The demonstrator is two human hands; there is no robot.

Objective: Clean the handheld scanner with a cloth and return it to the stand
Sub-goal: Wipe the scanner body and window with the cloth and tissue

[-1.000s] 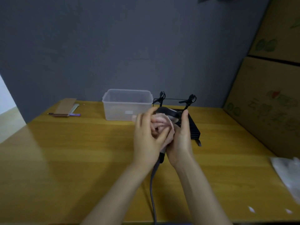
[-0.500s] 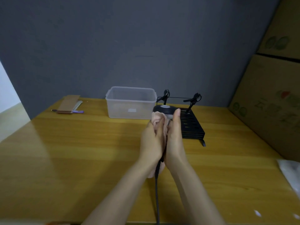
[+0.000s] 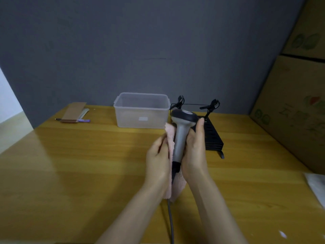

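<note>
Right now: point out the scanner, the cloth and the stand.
scanner [image 3: 181, 138], head view, on the grey handle between the hands.
cloth [image 3: 170, 136], head view, on the pink fold left of the handle.
stand [image 3: 213, 138], head view, on the black slatted base behind the right hand.

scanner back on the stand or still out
Out: the scanner is upright in the right hand, in front of the black stand.
</note>
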